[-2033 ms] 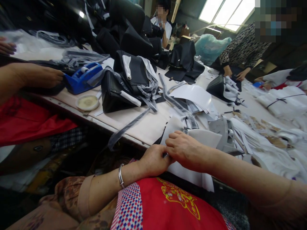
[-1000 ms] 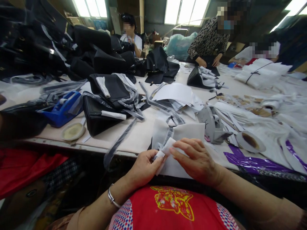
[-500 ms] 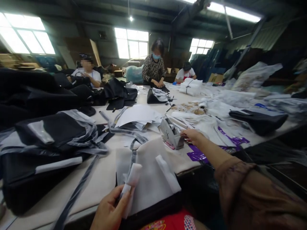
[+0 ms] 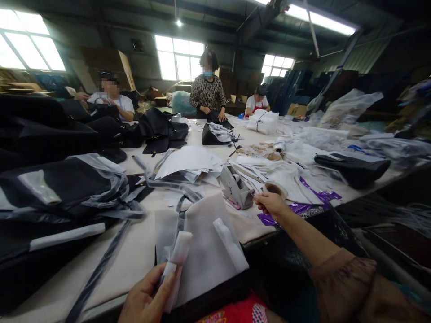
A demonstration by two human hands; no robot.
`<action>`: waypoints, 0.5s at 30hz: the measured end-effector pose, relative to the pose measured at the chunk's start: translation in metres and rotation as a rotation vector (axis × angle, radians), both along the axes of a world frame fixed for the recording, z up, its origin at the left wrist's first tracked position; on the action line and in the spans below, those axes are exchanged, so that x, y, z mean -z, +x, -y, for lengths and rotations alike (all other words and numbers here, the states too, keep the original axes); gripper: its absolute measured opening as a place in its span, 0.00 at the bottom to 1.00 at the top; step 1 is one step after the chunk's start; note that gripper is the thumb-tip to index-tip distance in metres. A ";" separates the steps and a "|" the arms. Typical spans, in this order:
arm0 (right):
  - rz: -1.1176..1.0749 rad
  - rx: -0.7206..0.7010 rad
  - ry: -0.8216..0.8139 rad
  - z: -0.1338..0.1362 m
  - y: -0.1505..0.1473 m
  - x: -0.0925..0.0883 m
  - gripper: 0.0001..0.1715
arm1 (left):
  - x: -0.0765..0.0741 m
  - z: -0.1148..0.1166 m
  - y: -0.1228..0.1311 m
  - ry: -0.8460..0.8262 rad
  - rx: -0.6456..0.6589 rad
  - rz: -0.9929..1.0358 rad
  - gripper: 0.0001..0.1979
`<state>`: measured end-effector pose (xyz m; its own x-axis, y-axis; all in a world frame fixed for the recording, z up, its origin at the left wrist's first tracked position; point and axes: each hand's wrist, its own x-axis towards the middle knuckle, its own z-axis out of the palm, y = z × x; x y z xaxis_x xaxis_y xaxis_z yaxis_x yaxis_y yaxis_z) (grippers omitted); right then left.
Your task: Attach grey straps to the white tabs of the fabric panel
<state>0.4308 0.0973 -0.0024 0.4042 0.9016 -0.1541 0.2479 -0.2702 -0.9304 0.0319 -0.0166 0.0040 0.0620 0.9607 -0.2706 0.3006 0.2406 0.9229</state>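
My left hand (image 4: 144,298) at the bottom edge is closed on a white wrapped bag handle (image 4: 177,258), which rises from a black bag (image 4: 205,264) covered in white sheet in front of me. A second wrapped handle (image 4: 230,244) lies on the same bag. My right hand (image 4: 269,202) reaches out to the grey tape dispenser (image 4: 235,186) on the table, fingers pinched at its cutter end; what they pinch is too small to make out.
Black bags with plastic strips (image 4: 60,193) are piled at the left. White paper sheets (image 4: 190,161), a tape roll (image 4: 276,188) and purple film (image 4: 316,197) lie on the table (image 4: 141,244). Three people work at the far end.
My right hand left the wrapped handle and went out to the tape dispenser. My left hand kept hold of the handle. The view lifted from my lap to the whole table.
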 end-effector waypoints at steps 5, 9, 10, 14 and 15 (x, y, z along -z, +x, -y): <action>0.170 -0.060 0.067 0.002 0.000 0.007 0.12 | 0.007 0.000 -0.005 -0.018 0.061 -0.015 0.25; 0.260 -0.146 0.079 0.018 -0.017 -0.008 0.12 | 0.000 0.006 -0.003 0.070 0.078 -0.083 0.21; 0.252 -0.198 0.081 0.026 -0.029 -0.014 0.12 | -0.002 0.007 -0.001 0.092 0.078 -0.090 0.20; 0.129 -0.673 0.116 0.065 -0.104 -0.047 0.14 | -0.005 0.008 0.004 0.173 0.035 -0.126 0.16; 0.095 -0.776 0.115 0.074 -0.127 -0.053 0.13 | -0.004 0.008 0.005 0.195 0.023 -0.141 0.16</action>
